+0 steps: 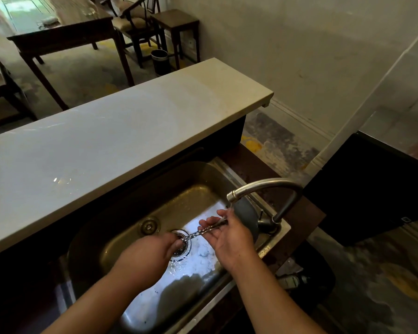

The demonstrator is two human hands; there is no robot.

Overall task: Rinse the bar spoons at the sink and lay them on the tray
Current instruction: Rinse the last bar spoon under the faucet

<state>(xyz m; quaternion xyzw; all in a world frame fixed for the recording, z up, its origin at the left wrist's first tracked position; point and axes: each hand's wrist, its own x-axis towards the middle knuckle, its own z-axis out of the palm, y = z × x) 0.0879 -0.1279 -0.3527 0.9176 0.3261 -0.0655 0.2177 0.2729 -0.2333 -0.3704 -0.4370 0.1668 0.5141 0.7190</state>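
Steel sink (155, 189); both hands grip twisted metal bar spoons (203, 229).

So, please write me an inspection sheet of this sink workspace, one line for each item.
Surface: steel sink, wet basin, drain strainer in place; pale counter behind it.
Job's things: twisted bar spoons held over the drain, under the faucet spout; how many cannot be told. Tray: nothing seen.
Clutter: grey round object leaning in the sink's right side; bottle-like item lying below the sink edge.
Hands: left hand pinches one end of the spoons; right hand holds the other end.
Cables: nothing seen.
Surroundings: dark wooden table, chairs, small bin on the floor, worn flooring, light wall.
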